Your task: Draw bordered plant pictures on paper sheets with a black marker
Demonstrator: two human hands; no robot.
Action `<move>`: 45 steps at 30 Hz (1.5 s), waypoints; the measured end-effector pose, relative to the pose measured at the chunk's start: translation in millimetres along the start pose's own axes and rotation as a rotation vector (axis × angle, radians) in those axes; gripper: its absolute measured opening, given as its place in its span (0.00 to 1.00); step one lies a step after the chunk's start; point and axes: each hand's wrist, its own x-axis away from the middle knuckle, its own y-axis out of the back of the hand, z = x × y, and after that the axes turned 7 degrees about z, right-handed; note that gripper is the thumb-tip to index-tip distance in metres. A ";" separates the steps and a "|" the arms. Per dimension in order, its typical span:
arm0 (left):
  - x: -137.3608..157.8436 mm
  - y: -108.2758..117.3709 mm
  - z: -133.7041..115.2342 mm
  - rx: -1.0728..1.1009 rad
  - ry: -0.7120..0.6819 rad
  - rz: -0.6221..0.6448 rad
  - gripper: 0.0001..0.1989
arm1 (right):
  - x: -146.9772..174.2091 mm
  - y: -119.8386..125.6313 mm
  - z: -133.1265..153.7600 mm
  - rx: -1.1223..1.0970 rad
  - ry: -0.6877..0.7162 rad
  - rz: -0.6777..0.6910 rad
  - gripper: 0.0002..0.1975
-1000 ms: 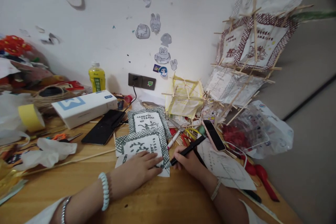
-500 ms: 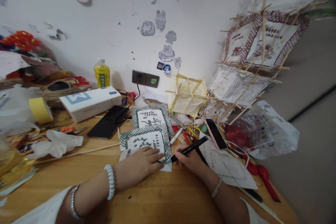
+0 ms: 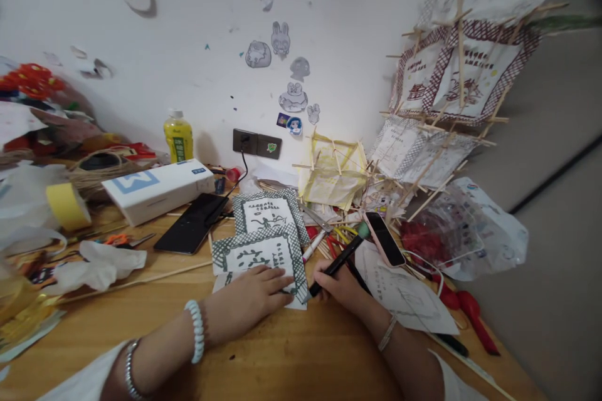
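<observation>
My left hand lies flat, fingers stretched, on a sheet of paper with a dark green lattice border, leaf shapes and small writing. Part of that sheet is covered by the hand. Behind it, partly overlapped, is a second paper with a similar border and a drawing. My right hand is closed around a black marker, slanted with its tip low at the sheet's right edge. Just beyond this hand, a white pen lies among other pens. To its right rests a printed or sketched sheet.
A pink-edged phone lies right of the marker. At left are a black phone, a white box, yellow tape and a drink bottle. A stick-and-paper lantern and taller paper frames stand behind.
The marker has tilted more upright in my right hand, its tip still near the sheet's right edge. My left hand stays on the paper. The whole view has shifted slightly.
</observation>
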 end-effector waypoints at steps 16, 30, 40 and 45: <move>0.2 -1.0 0.0 -0.052 0.001 0.042 0.16 | -4.3 -1.4 -3.9 -0.103 0.077 -0.082 0.10; 1.7 -10.2 -0.9 0.011 0.016 -0.024 0.18 | -0.9 -1.9 -3.7 0.060 0.055 -0.095 0.09; 2.1 -9.4 -0.6 0.019 0.029 0.009 0.19 | -5.0 0.0 -6.6 0.070 0.047 -0.170 0.09; 3.4 -15.4 1.4 0.033 0.039 -0.022 0.19 | -7.7 3.3 -10.5 0.057 0.050 -0.215 0.10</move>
